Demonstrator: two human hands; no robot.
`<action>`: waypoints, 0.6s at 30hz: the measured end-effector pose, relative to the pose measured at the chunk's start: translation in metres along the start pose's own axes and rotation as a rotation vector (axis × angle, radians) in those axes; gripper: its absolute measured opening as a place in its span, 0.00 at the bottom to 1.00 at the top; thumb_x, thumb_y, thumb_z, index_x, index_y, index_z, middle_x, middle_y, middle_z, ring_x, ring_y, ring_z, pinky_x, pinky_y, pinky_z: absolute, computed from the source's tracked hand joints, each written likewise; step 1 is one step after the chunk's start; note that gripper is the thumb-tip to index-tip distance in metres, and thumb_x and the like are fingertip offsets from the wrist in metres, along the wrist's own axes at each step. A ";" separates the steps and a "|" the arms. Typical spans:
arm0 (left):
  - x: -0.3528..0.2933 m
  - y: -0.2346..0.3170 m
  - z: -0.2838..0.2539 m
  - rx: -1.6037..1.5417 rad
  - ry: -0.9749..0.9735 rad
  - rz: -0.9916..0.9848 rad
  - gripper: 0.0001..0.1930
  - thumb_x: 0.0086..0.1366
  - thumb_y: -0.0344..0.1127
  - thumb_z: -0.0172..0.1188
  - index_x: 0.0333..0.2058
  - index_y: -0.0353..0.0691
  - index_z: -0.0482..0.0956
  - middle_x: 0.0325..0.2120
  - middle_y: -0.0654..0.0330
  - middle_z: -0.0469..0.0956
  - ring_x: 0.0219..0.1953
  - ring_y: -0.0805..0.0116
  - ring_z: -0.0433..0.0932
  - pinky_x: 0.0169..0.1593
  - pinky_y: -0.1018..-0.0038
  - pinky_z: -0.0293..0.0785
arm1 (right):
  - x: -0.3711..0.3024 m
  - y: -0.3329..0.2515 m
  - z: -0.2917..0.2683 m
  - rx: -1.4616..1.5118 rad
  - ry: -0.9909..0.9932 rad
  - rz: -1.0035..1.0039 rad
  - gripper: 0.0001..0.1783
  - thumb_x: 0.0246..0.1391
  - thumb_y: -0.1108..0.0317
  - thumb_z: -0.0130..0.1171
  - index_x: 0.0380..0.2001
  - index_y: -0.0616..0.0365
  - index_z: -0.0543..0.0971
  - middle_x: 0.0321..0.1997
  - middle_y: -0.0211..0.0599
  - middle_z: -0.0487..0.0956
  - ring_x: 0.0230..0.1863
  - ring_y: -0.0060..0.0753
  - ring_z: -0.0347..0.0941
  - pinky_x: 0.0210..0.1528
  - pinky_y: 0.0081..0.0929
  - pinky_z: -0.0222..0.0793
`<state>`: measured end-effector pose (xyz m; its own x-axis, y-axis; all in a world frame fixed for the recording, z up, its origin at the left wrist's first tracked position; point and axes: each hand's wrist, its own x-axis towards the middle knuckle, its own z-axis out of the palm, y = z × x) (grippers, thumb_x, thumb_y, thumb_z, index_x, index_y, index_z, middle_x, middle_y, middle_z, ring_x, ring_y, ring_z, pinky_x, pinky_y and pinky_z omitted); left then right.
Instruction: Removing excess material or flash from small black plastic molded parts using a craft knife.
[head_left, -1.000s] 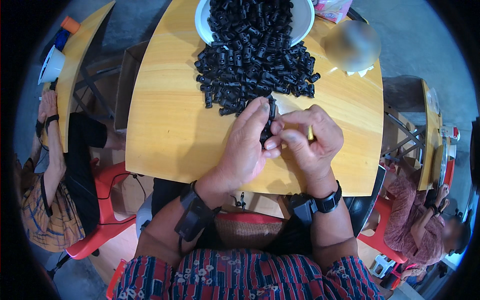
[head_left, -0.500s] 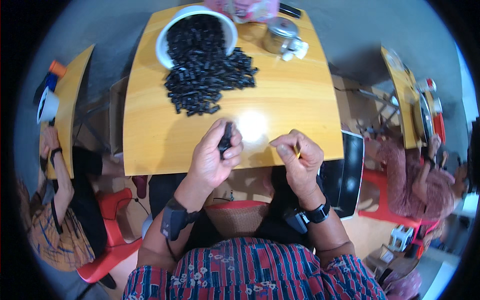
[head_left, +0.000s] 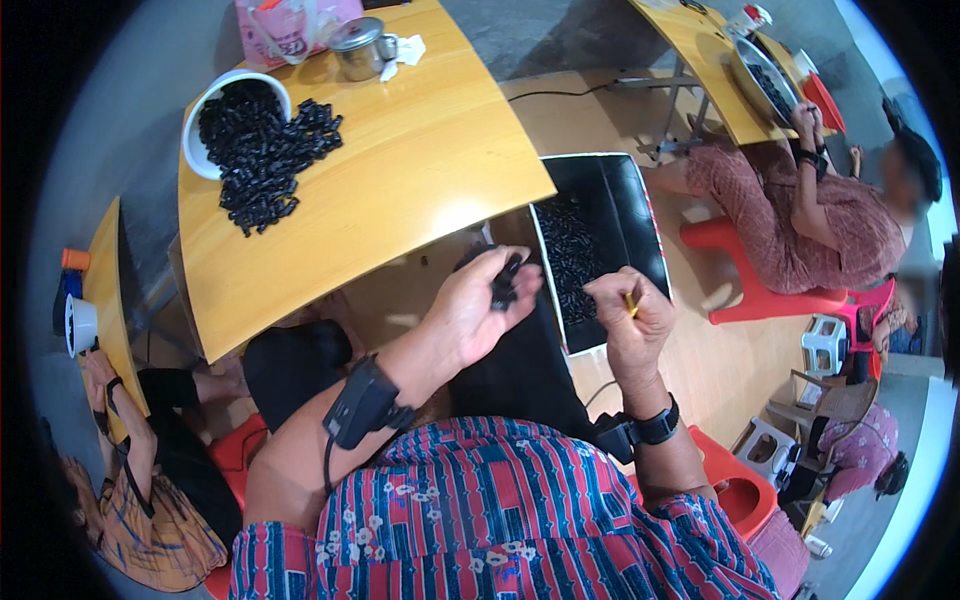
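My left hand (head_left: 470, 305) is cupped, palm up, around a few small black plastic pieces (head_left: 508, 285), its fingers half curled. It hangs just off the table's edge, beside a black-lined box (head_left: 615, 195). Many similar dark pieces (head_left: 565, 255) lie inside that box. At the box's near right corner my right hand (head_left: 640, 325) is closed on a thin yellow stick-like tool (head_left: 631, 305), of which only a short part shows between the fingers.
On the wooden table (head_left: 400, 200) a white tub (head_left: 190, 140) lies tipped, black pieces (head_left: 265, 160) spilling out. Behind are a lidded metal cup (head_left: 362, 50) and a pink bag (head_left: 285, 25). People sit at tables left and right. A red stool (head_left: 735, 480) stands behind my right arm.
The view has turned to the right. Both hands have gone from over the table to beside the box, and my left fingers have loosened around the black pieces.
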<state>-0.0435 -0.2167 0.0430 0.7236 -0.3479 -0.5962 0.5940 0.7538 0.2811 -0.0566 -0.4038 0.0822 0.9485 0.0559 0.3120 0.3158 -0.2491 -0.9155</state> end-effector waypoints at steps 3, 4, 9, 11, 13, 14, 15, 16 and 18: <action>0.016 -0.006 0.050 0.067 -0.110 0.055 0.24 0.70 0.47 0.43 0.54 0.33 0.60 0.46 0.46 0.67 0.48 0.51 0.71 0.57 0.55 0.66 | -0.007 -0.002 -0.029 0.048 0.159 0.013 0.03 0.52 0.77 0.58 0.25 0.64 0.78 0.25 0.31 0.76 0.24 0.19 0.66 0.27 0.17 0.62; 0.021 -0.009 0.057 0.056 -0.107 0.102 0.24 0.70 0.47 0.44 0.54 0.33 0.59 0.45 0.47 0.65 0.48 0.51 0.70 0.57 0.53 0.65 | -0.011 -0.002 -0.038 0.063 0.176 0.035 0.04 0.54 0.75 0.57 0.27 0.64 0.78 0.26 0.29 0.75 0.23 0.15 0.64 0.25 0.15 0.59; 0.014 -0.021 0.059 0.112 0.085 0.039 0.27 0.69 0.47 0.44 0.58 0.34 0.54 0.48 0.47 0.60 0.55 0.45 0.61 0.60 0.49 0.59 | -0.025 0.003 -0.063 0.116 0.248 0.062 0.04 0.54 0.73 0.58 0.29 0.62 0.79 0.23 0.24 0.73 0.20 0.12 0.60 0.21 0.12 0.53; 0.007 -0.026 0.036 0.029 -0.035 -0.025 0.30 0.69 0.47 0.43 0.62 0.33 0.50 0.55 0.47 0.58 0.60 0.47 0.58 0.62 0.54 0.57 | -0.031 0.003 -0.065 0.119 0.268 0.081 0.04 0.54 0.73 0.58 0.29 0.62 0.79 0.22 0.23 0.71 0.19 0.11 0.60 0.21 0.12 0.52; 0.002 -0.030 0.012 0.007 -0.223 0.044 0.31 0.69 0.47 0.41 0.63 0.33 0.48 0.61 0.47 0.55 0.64 0.51 0.55 0.63 0.59 0.57 | -0.033 0.008 -0.063 0.109 0.242 0.079 0.04 0.54 0.73 0.58 0.28 0.62 0.79 0.21 0.23 0.71 0.20 0.11 0.59 0.21 0.12 0.52; -0.003 -0.030 0.007 -0.058 -0.280 0.049 0.27 0.69 0.45 0.42 0.60 0.33 0.56 0.61 0.46 0.57 0.63 0.53 0.58 0.63 0.62 0.59 | -0.035 0.008 -0.061 0.088 0.223 0.087 0.04 0.54 0.73 0.58 0.28 0.62 0.79 0.21 0.22 0.70 0.20 0.10 0.59 0.21 0.11 0.52; -0.007 -0.030 0.002 -0.056 -0.271 0.048 0.27 0.69 0.45 0.42 0.60 0.33 0.56 0.61 0.46 0.57 0.63 0.53 0.58 0.63 0.62 0.59 | -0.036 0.008 -0.058 0.093 0.224 0.094 0.04 0.54 0.73 0.58 0.28 0.62 0.79 0.21 0.22 0.70 0.20 0.10 0.59 0.21 0.11 0.52; -0.011 -0.029 -0.003 -0.087 -0.314 0.075 0.26 0.69 0.44 0.42 0.59 0.33 0.58 0.60 0.46 0.59 0.62 0.53 0.60 0.62 0.62 0.60 | -0.036 0.006 -0.054 0.097 0.219 0.097 0.04 0.55 0.73 0.58 0.28 0.62 0.79 0.21 0.22 0.70 0.20 0.10 0.59 0.21 0.11 0.52; -0.021 -0.023 -0.012 -0.151 -0.329 0.113 0.21 0.69 0.40 0.43 0.55 0.33 0.63 0.56 0.46 0.65 0.60 0.53 0.64 0.61 0.63 0.63 | -0.034 0.003 -0.047 0.098 0.218 0.104 0.04 0.55 0.73 0.58 0.28 0.62 0.79 0.21 0.21 0.69 0.21 0.10 0.59 0.22 0.11 0.52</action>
<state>-0.0764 -0.2201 0.0404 0.8704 -0.3996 -0.2876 0.4631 0.8628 0.2029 -0.0895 -0.4517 0.0804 0.9511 -0.1779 0.2524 0.2280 -0.1468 -0.9625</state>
